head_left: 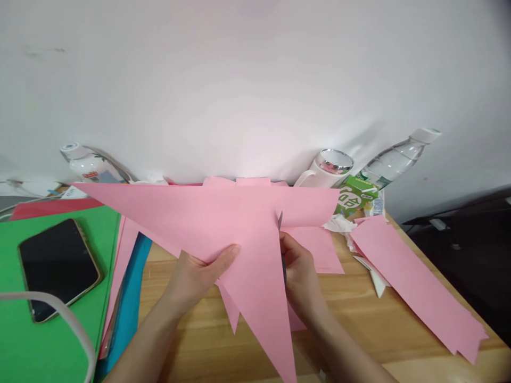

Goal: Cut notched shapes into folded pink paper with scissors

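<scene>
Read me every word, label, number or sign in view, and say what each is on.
"哈": on the green box; its smaller print is too small to read.
White bottle: red lettering, too blurred to read.
Clear bottle: green label, unreadable.
White tag: dark marks, unreadable.

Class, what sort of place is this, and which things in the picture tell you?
Probably a personal desk beside a wall: a phone lies at the left, a mug is near the wall, and pink paper is held above the desk.
</scene>
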A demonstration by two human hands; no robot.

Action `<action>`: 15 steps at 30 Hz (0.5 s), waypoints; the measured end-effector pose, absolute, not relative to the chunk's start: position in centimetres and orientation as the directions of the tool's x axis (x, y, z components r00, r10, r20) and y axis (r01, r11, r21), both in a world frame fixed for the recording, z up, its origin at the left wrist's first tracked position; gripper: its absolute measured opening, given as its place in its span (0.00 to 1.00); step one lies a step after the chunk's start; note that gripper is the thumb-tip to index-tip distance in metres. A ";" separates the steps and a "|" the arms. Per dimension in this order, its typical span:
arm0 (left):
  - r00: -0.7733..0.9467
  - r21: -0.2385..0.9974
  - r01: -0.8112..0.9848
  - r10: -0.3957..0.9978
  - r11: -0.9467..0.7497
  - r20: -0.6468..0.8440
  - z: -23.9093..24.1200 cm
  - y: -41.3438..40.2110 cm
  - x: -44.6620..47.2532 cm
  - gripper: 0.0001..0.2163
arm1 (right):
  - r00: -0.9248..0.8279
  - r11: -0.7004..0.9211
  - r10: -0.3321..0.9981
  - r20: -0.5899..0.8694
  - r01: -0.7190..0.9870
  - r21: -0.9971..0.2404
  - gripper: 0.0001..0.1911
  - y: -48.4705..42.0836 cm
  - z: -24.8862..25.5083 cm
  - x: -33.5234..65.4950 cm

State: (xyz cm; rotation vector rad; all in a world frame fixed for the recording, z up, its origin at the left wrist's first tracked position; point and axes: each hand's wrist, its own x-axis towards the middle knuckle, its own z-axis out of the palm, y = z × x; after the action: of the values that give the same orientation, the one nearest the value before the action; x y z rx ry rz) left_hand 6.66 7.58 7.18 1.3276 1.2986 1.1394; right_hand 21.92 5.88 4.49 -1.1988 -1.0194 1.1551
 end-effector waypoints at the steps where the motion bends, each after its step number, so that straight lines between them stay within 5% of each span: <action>1: 0.015 0.990 0.144 1.000 -0.014 0.012 7.2 7.6 6.6 0.09 | 0.148 -0.001 0.989 -0.017 -0.107 -0.994 0.12 5.9 4.5 21.9; 15: 0.005 0.995 0.095 1.000 0.006 -0.007 7.3 7.5 6.7 0.09 | 0.167 -0.014 0.985 -0.036 -0.130 -0.991 0.09 5.9 4.6 21.8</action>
State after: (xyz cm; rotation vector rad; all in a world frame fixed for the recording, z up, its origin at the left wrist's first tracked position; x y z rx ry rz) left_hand 6.70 7.51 7.29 1.2765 1.2775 1.1538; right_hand 21.85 5.87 4.58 -1.2080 -0.9788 1.1604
